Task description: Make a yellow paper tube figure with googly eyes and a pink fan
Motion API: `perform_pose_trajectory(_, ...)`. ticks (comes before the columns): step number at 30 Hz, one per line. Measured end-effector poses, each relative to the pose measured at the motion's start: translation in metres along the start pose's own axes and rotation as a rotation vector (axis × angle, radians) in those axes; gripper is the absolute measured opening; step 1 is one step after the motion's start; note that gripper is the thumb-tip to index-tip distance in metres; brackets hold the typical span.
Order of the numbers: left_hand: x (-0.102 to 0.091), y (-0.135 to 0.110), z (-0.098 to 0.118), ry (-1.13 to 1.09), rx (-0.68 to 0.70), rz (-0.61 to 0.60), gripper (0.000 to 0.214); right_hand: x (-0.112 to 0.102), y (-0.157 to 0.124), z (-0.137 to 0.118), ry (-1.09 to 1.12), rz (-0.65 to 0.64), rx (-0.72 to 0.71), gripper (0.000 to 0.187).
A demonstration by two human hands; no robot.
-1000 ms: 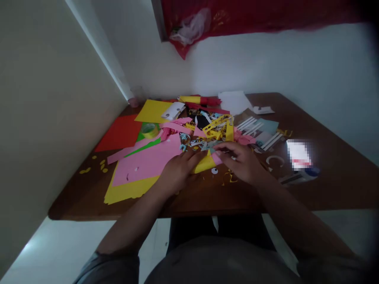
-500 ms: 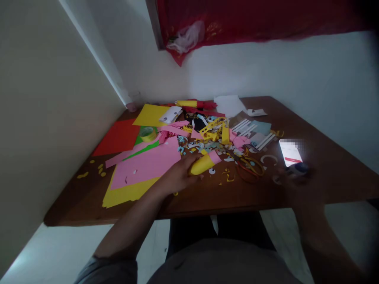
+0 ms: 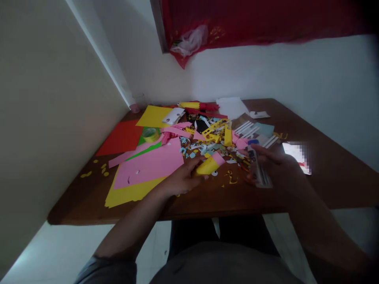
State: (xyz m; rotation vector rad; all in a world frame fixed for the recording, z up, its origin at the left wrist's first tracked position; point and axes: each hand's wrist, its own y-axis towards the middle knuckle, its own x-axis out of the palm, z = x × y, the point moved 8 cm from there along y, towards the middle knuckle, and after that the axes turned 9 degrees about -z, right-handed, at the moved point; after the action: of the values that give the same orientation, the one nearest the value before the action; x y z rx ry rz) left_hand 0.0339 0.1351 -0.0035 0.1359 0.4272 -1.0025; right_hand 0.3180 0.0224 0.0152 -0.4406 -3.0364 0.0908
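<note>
My left hand (image 3: pixel 182 178) is closed around a yellow paper roll (image 3: pixel 207 165) with a pink band at its far end, low over the table's front half. Beside the roll lies a paper eye (image 3: pixel 214 173), partly covered by it. My right hand (image 3: pixel 280 163) grips a clear glue tube (image 3: pixel 258 167) with a blue cap, held upright at a slight tilt. Behind the tube, orange-handled scissors (image 3: pixel 245 170) are mostly hidden. Small yellow paper scraps (image 3: pixel 231 177) sit between the two hands.
Pink paper (image 3: pixel 148 165) lies over yellow sheets (image 3: pixel 118 197) at left, near red paper (image 3: pixel 120 138) and a tape roll (image 3: pixel 150 135). Cut scraps (image 3: pixel 213 134) heap up mid-table. A lit phone (image 3: pixel 293 154) rests at right. Walls border the table's left and back.
My right hand has brought the glue tube from beside the phone leftward, toward the paper roll. My left hand still holds the roll in nearly the same place.
</note>
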Motion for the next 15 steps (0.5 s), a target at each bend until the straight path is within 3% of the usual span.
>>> perform_pose_trajectory(5,-0.005,0.001,-0.001,0.008,0.033,0.118,0.072,0.058,0.038,-0.028,0.313,-0.407,0.111,0.053)
perform_pose_trajectory(9,-0.005,0.001,-0.001,-0.048,0.069,0.119,0.070,0.091,0.055,-0.034,0.267,-0.623,0.126,0.049)
perform_pose_trajectory(11,-0.006,0.000,0.000,-0.039,0.064,0.119,0.068,0.098,0.059,-0.033,0.161,-0.595,0.024,0.044)
perform_pose_trajectory(15,-0.007,-0.002,0.001,-0.026,0.016,0.107,0.069,0.091,0.063,-0.026,-0.073,-0.266,-0.244,0.041)
